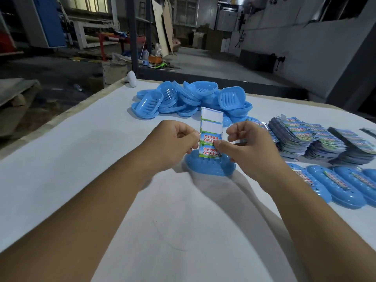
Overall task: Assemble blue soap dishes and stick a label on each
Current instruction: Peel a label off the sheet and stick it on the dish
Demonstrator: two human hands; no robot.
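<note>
From the head view, the left hand [175, 142] pinches the left edge of a label sheet [211, 132], held upright over an assembled soap dish [209, 166] on the worktop [81, 151]. The right hand [247, 143] pinches at the sheet's right edge, apparently peeling a label; two upper slots are already blank. Labelled dishes [333, 186] lie at the right, near stacks of label sheets [317, 139]. A pile of unassembled dishes [189, 100] beyond suggests much work remains.
</note>
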